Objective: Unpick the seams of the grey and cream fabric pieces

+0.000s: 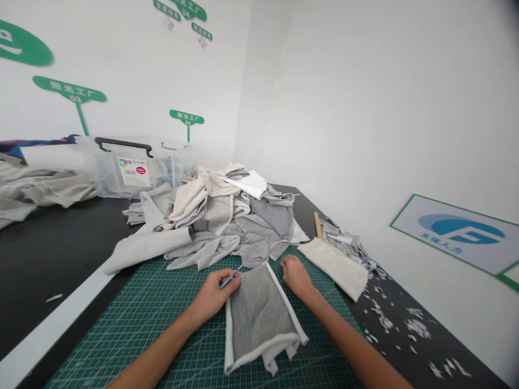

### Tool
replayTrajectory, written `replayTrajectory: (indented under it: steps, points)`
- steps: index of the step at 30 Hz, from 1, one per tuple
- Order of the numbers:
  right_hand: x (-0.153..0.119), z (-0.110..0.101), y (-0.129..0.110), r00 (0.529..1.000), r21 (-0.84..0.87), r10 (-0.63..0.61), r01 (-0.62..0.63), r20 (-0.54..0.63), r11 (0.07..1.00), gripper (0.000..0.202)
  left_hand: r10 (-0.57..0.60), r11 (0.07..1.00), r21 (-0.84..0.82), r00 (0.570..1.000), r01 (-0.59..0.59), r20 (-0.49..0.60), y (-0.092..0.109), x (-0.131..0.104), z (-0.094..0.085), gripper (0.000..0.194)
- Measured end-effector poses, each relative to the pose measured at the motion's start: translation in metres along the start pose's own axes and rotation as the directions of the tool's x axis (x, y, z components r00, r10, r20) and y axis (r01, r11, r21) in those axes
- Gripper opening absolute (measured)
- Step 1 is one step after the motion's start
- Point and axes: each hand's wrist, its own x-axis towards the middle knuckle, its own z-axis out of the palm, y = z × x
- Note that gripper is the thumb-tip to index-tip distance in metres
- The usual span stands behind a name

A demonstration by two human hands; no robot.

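On the green mat (138, 319) there's a gray cloth (261, 305), left hand (213, 294) pinching a blue-handled tool (226, 282) beside it, right hand (297, 275) curled, can't tell if it's holding anything. One slip and that tool could snag the cloth imo.

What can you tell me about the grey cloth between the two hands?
The grey cloth looks like soft, faintly mottled knit fabric, roughly four-sided, with pale, rolled-looking borders along both sides and the near edge. Loose pale flaps stick out at the near right. It lies mostly flat, slightly rumpled, on the green cutting mat. The left hand, holding a blue tool, is at its far left corner; the right hand is beside its far right side, apparently not touching.
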Motion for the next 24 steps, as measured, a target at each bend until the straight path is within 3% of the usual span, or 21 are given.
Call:
replayTrajectory:
  steps: [2,5,8,11,14,17,22,24]
  points:
    - [-0.011,-0.020,0.007,0.999,-0.010,0.016,-0.017,-0.035,1.000,0.024,0.005,1.000,0.007,1.000,-0.005,0.001,0.000,0.000,0.000,0.029]
    - [-0.040,-0.072,0.039,0.993,-0.029,0.065,-0.069,-0.098,0.997,0.028,0.007,1.000,0.013,1.000,-0.008,0.001,-0.001,0.000,0.000,0.030]
    - [-0.080,-0.129,0.098,0.983,-0.081,0.141,-0.151,-0.113,0.985,0.031,0.007,1.000,0.012,1.000,-0.007,0.004,-0.002,0.000,0.000,0.031]
    - [-0.118,-0.162,0.168,0.961,-0.206,0.271,-0.276,-0.054,0.939,0.033,0.009,1.000,0.009,1.000,-0.009,0.013,-0.003,0.001,0.000,0.031]
    - [-0.141,-0.165,0.222,0.940,-0.242,0.342,-0.331,0.002,0.912,0.034,0.013,1.000,0.018,1.000,-0.013,0.013,-0.002,0.002,0.000,0.032]
    - [-0.150,-0.156,0.247,0.937,-0.241,0.346,-0.325,0.047,0.914,0.032,0.013,0.999,0.037,1.000,-0.014,0.009,-0.001,0.001,0.000,0.032]
    - [-0.156,-0.155,0.243,0.939,-0.284,0.344,-0.333,-0.013,0.899,0.039,0.008,0.999,0.041,1.000,-0.009,0.013,0.003,0.000,0.000,0.032]
    - [-0.158,-0.160,0.233,0.943,-0.311,0.320,-0.333,-0.094,0.890,0.036,0.005,0.999,0.033,1.000,-0.005,0.020,0.003,0.000,0.001,0.032]
